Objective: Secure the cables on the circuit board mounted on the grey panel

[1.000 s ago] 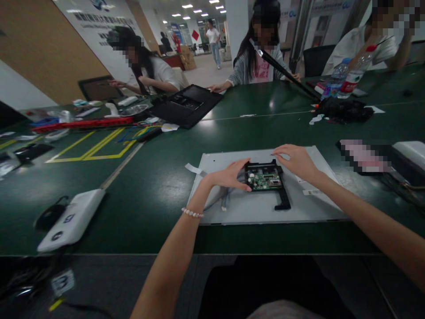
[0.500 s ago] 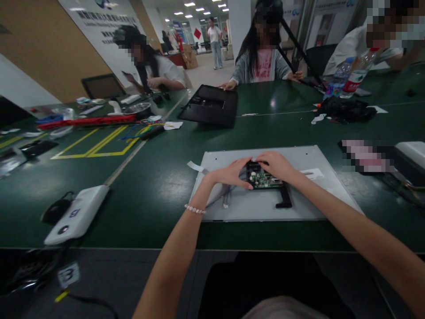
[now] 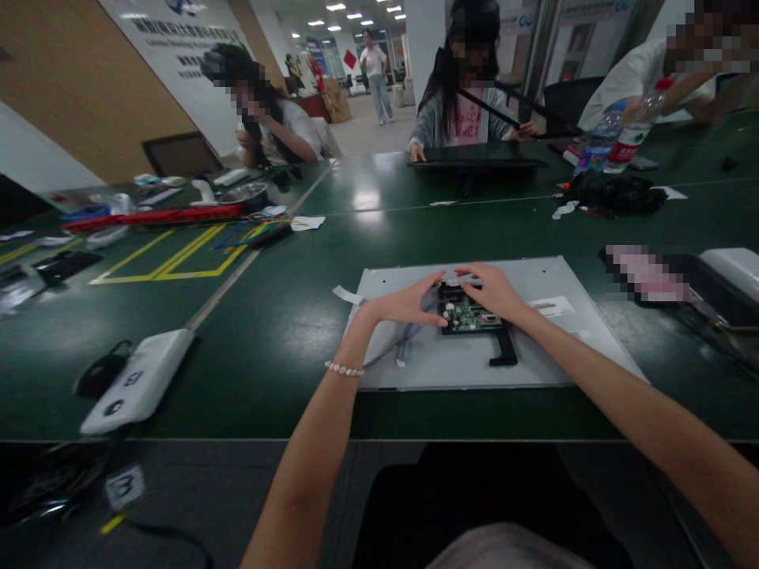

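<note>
A grey metal panel lies flat on the green table in front of me. On its middle sits a green circuit board in a black frame, with a black bracket running toward me. My left hand is curled round the board's left side, thumb at its near corner. My right hand rests over the board's far edge, fingers bent onto a grey strip there. Loose flat cables trail off to the left of the board.
A white device and a black object lie at front left. Yellow floor-tape lines mark the table. A white box sits right, bottles and a black bundle far right. A person opposite holds a black panel.
My right hand came left from the panel's right part onto the board's far edge, close to my left hand. The person opposite turned the black panel edge-on.
</note>
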A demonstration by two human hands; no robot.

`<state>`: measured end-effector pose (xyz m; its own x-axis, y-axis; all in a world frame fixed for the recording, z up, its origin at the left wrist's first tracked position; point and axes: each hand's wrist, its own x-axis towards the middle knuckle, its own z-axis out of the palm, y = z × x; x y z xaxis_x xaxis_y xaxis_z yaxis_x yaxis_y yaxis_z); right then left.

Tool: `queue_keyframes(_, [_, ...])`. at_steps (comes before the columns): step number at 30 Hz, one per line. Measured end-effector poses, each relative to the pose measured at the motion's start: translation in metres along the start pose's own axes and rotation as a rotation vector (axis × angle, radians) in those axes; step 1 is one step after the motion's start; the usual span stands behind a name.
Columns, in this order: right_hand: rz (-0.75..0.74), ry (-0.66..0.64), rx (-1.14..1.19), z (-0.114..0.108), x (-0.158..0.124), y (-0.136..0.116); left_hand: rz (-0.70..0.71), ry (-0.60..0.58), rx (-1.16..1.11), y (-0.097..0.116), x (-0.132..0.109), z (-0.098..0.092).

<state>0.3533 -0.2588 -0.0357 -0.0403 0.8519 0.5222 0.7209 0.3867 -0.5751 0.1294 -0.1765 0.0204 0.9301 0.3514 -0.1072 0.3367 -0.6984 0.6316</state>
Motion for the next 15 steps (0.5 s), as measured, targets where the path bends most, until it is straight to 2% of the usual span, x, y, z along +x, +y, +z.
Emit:
queue_keyframes(2, [0.02, 0.067, 0.045, 0.0, -0.001, 0.0, -0.04, 0.146, 0.025, -0.004, -0.008, -0.015])
queue_keyframes(4, [0.041, 0.126, 0.084, -0.001, -0.002, 0.001, -0.152, 0.437, 0.103, -0.014, -0.02, -0.032])
queue_keyframes(6, [0.058, 0.168, 0.112, -0.001, -0.002, 0.002, -0.369, 0.754, 0.249, -0.029, -0.035, -0.046])
queue_keyframes(8, [0.07, 0.196, 0.129, -0.001, -0.003, 0.002, -0.638, 0.952, 0.38, -0.044, -0.051, -0.056])
queue_keyframes(9, [0.073, 0.206, 0.134, -0.002, -0.003, 0.001, -0.75, 0.985, 0.409, -0.05, -0.058, -0.059])
queue_keyframes(11, [0.074, 0.219, 0.14, -0.002, -0.003, -0.001, -0.909, 0.964, 0.396, -0.061, -0.07, -0.062])
queue_keyframes(15, [0.06, 0.219, 0.132, -0.004, -0.005, -0.006, -1.022, 0.87, 0.313, -0.076, -0.084, -0.063])
